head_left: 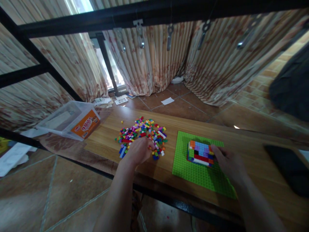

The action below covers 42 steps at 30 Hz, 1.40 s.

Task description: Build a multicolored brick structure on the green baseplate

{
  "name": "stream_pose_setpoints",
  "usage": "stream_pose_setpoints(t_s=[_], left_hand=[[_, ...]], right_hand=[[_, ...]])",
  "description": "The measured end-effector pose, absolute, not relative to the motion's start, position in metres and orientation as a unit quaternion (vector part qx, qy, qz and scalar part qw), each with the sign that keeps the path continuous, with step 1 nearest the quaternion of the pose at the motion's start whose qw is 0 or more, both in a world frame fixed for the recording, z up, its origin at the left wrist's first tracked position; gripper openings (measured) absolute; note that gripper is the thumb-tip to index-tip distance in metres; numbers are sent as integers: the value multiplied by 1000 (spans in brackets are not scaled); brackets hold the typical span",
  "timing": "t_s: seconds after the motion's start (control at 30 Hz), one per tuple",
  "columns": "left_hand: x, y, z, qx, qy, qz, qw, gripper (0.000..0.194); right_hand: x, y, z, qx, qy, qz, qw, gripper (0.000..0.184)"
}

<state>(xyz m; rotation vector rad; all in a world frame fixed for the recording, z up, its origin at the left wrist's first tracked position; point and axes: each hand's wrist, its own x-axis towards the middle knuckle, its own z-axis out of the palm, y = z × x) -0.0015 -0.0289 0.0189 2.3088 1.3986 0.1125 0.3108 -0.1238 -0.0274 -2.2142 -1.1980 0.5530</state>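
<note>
Curtains (149, 64) hang beyond the green baseplate (182, 166). On it, the brick block (200, 153) is layers high, your half-closed right hand (229, 163) touching its edge; left of it, your curled left hand (139, 150) meets unused bricks (131, 130), both grips unclear.

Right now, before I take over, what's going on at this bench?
A person is working with small bricks on a wooden tabletop. The left hand is in the loose pile of mixed bricks. The right hand is at the right side of a small multicoloured brick block, which sits over a green baseplate. An open clear bin with an orange label stands on the left, and a dark flat object lies on the far right.
</note>
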Motion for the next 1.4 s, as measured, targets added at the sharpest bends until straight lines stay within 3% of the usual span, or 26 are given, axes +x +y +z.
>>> stream_pose_setpoints(t_s=[0.3, 0.9, 1.17, 1.4], left_hand=[[2, -28, 9, 877, 425, 35, 220, 27], [13, -32, 16, 861, 447, 31, 242, 22], [11, -31, 10, 851, 467, 59, 232, 26], [5, -27, 10, 840, 481, 94, 232, 27]], right_hand=[[309, -124, -27, -818, -452, 205, 292, 57], [310, -124, -27, -814, -409, 230, 344, 67], [320, -121, -26, -855, -399, 227, 242, 56], [313, -120, -16, -866, -395, 206, 227, 48]])
